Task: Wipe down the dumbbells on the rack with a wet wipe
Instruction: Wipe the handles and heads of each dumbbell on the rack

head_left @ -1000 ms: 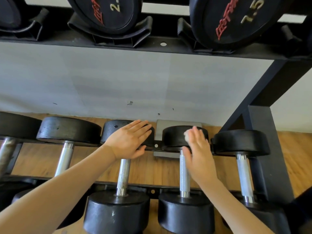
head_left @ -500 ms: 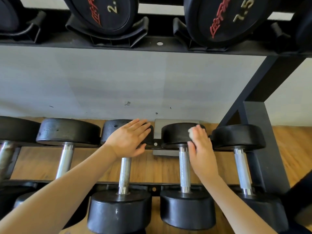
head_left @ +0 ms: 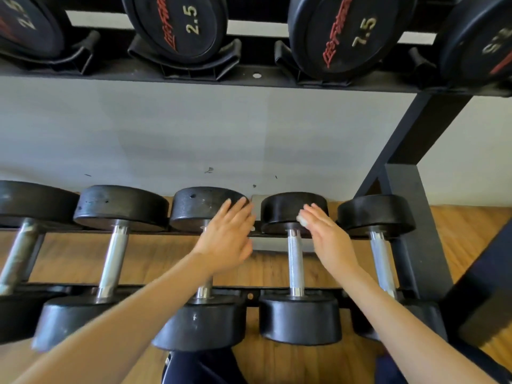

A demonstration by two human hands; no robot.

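Left hand (head_left: 227,239): lifted since earlier, blurred, fingers straight.
Right hand (head_left: 328,239): moved right, pressing white wet wipe (head_left: 302,220), flat-fingered.
Dumbbell (head_left: 296,261): knurled steel handle, matte black heads.

Black round-headed dumbbells (head_left: 296,261) with knurled chrome handles lie side by side across the lower rack (head_left: 250,296) rails beneath both hands, and a small white wet wipe (head_left: 302,220) sits under the right hand (head_left: 328,239) fingers against one far head.
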